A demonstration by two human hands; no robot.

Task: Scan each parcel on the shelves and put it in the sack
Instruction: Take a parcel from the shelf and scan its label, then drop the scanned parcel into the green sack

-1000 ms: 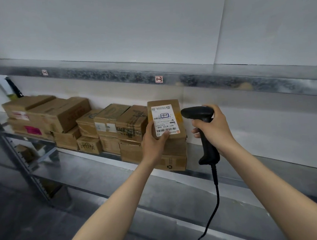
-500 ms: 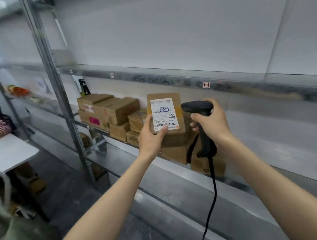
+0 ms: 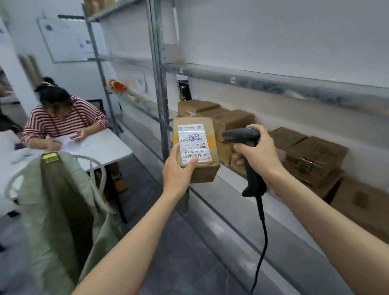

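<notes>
Lower left: a pale green sack (image 3: 60,206), draped over a white wire stand (image 3: 15,179). Behind it, a white table (image 3: 109,150), with a person in a red-and-white striped top (image 3: 64,118) seated at the far side, bent over papers. At the far left edge, another person, too blurred to make out.

Near the middle, the grey metal upright (image 3: 160,79) of the shelving. Just right of that post, the left grip (image 3: 179,172), clamped on the parcel (image 3: 209,132). Thumb across the lower edge of the white label (image 3: 193,142), fingers hidden behind the box. Parcel held up in the air, off the shelf and well apart from the sack, label side toward the camera, barcode at the lower end.

Beside it to the right, a black scanner (image 3: 242,136), head level with the label and aimed at the parcel, close but not touching. Right grip (image 3: 260,155) clamped around the scanner's handle, fingers wrapped round the front. Black cable (image 3: 262,223) hanging from the foot of the handle down to the bottom edge.

Farther right, on the lower shelf (image 3: 228,191), a row of brown cardboard boxes (image 3: 314,155) against the white wall, some stacked two high. Above them, a grey upper shelf beam (image 3: 301,84) with small tags along it.
</notes>
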